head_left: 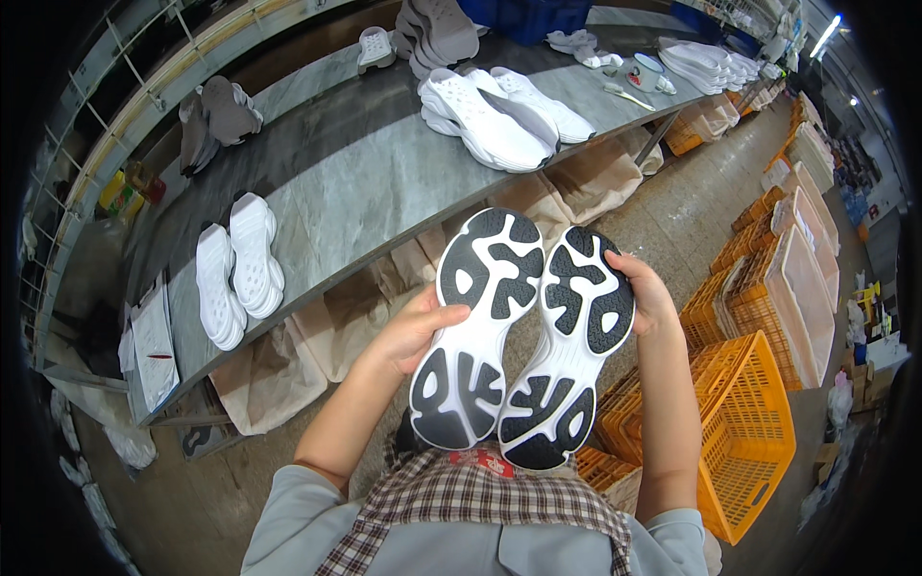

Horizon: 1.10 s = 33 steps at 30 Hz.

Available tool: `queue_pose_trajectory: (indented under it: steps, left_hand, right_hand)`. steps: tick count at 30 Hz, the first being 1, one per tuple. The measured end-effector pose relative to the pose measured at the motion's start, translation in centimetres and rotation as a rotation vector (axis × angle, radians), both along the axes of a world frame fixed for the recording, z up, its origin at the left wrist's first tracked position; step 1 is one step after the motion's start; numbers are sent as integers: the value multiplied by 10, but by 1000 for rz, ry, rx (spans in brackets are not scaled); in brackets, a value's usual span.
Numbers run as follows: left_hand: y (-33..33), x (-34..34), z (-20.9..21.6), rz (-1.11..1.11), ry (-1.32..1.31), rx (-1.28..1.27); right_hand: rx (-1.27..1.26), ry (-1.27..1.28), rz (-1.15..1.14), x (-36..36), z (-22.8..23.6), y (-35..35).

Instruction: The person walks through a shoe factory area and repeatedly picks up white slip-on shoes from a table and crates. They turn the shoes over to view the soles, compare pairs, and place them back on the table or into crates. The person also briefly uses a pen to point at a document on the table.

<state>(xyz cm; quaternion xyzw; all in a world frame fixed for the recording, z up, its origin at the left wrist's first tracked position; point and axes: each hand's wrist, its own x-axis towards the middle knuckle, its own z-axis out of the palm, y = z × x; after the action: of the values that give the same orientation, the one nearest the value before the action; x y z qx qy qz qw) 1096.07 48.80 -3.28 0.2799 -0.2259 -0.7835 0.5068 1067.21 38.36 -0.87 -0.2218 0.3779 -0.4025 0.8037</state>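
Note:
Two white shoe soles with black tread pads are held up side by side before my apron, tread sides facing me. My left hand (420, 324) grips the left shoe sole (471, 336) at its outer edge, thumb across the waist. Along the outer edge of the right shoe sole (562, 360), near its forefoot, my right hand (643, 293) is closed, its other fingers partly hidden behind. The two soles nearly touch at their inner edges. On the grey table, a pair of white soles (257, 259) lies at the left, and a stack of white soles (490, 120) lies farther right.
The grey table (336, 192) runs across to the far right. Beige cloth-lined bins (274, 379) sit under its near edge. Orange plastic crates (744, 442) stand on the floor to my right. Papers with a pen (157, 350) lie at the table's left end; a white cup (645, 72) stands far right.

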Motion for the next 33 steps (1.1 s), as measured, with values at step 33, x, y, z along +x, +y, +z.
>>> queue_pose_trajectory:
  steps: [33]
  left_hand:
    - [-40, -38, -30, -378, -121, -167]
  right_hand:
    - [-194, -67, -701, -42, -14, 151]
